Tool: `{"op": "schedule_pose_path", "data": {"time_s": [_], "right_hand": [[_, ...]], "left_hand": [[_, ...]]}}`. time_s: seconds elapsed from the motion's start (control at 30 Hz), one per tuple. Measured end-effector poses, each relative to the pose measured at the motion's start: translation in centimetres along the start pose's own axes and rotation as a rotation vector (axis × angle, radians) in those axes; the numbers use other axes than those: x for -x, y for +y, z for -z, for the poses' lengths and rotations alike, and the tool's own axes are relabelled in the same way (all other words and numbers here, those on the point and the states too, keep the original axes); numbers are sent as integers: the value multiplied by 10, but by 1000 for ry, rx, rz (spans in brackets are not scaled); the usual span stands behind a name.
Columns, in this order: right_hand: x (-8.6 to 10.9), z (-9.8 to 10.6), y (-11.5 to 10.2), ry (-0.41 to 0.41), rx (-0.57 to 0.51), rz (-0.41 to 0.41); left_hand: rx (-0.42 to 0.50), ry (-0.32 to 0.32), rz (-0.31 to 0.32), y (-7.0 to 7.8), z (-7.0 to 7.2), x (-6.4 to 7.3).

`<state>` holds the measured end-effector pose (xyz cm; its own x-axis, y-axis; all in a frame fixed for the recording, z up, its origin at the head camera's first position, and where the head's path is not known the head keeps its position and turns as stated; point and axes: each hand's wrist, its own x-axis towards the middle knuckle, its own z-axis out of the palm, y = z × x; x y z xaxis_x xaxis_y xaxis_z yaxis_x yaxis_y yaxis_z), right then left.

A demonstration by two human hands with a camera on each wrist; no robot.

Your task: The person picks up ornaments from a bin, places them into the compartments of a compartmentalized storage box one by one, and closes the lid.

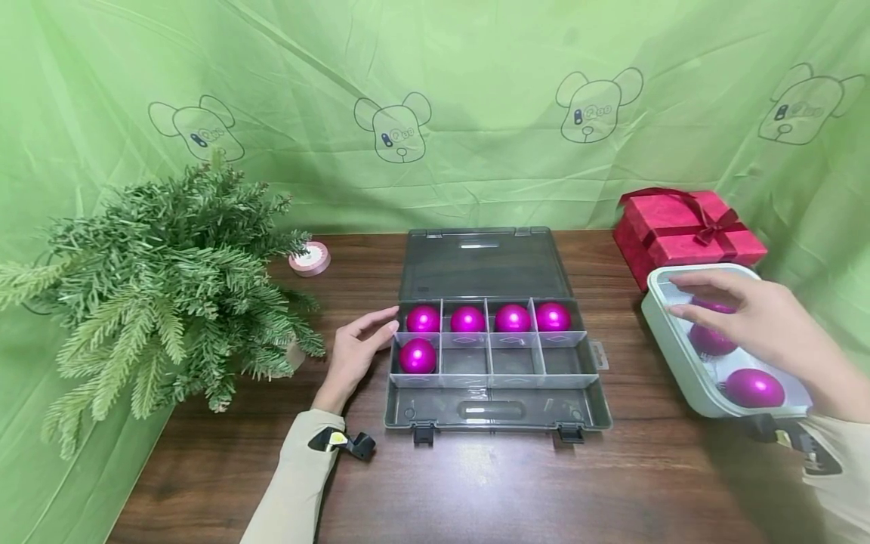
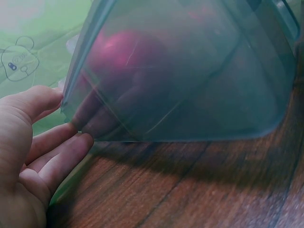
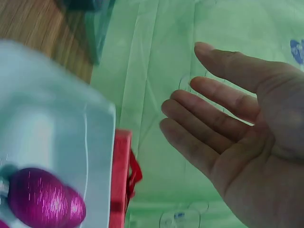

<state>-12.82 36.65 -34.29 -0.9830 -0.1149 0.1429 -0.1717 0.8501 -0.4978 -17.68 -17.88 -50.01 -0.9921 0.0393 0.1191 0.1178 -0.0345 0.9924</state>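
My left hand [image 1: 353, 359] touches the left side of a grey see-through divided case [image 1: 485, 408], thumb and fingertips at its wall; in the left wrist view the fingers [image 2: 64, 159] are fairly straight. The case lies with its lid laid back. Magenta balls fill its back row, and another magenta ball [image 1: 418, 356] sits in the front-left compartment. Over a pale plastic tub [image 1: 669, 363] hovers my right hand [image 1: 771, 317], thumb and fingers apart, with nothing between them. More magenta balls [image 1: 754, 387] lie in the tub, some partly covered by this hand.
An artificial fir tree [image 1: 197, 287] stands at the left, with a pink ribbon roll [image 1: 310, 259] beside it. Behind the tub is a red gift box [image 1: 689, 227] with a bow. Green cloth [image 1: 476, 174] hangs round the wooden table [image 1: 462, 483].
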Motion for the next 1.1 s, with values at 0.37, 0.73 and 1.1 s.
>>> {"op": "schedule_pose_path", "data": {"time_s": [0.37,0.73,1.1], "right_hand": [[9,13,41,-67,80,-96],[12,8,80,-132,139,-128],[14,-1,97,-150,156,-121]], "left_hand": [[4,3,0,0,1,0],[10,0,0,1,0,0],[13,-2,0,2,0,1]]}}
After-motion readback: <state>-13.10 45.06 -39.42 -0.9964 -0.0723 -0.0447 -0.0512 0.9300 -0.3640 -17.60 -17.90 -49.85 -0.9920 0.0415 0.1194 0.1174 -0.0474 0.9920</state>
